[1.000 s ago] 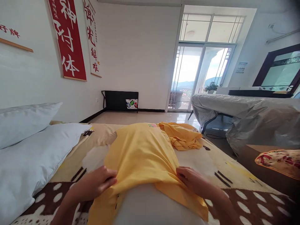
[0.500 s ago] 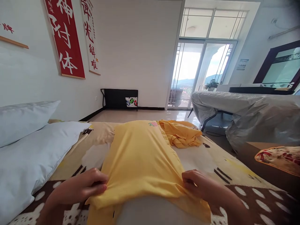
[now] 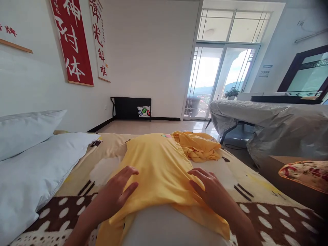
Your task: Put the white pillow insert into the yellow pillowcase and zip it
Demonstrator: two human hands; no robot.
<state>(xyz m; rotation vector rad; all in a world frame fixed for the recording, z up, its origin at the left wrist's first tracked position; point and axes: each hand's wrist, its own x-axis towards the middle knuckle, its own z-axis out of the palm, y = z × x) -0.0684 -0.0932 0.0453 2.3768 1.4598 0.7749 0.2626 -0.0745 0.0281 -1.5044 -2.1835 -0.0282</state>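
A yellow pillowcase (image 3: 156, 164) lies spread over the bed before me, covering the far part of a white pillow (image 3: 164, 227). The pillow's near end is bare, with the case's near edge draped loosely to both sides of it. My left hand (image 3: 120, 189) is open at the case's left side, thumb and fingers apart over the cloth. On the right side my right hand (image 3: 208, 188) is likewise open, fingertips over the fabric. Whether the fingertips touch the cloth I cannot tell. Beyond the right hand rests a crumpled yellow cloth (image 3: 202, 147).
Two white pillows (image 3: 51, 160) are stacked on the left of the patterned bedspread (image 3: 258, 194). At the right stands a brown box (image 3: 276, 171) with a floral cloth (image 3: 304, 176) on it. A plastic-covered table (image 3: 276, 119) stands farther back, near glass doors (image 3: 205, 82).
Both hands have let go of the pillowcase's side edges, opened, and moved inward and farther from me. The case's near edge has sagged and more of the pillow's near end shows.
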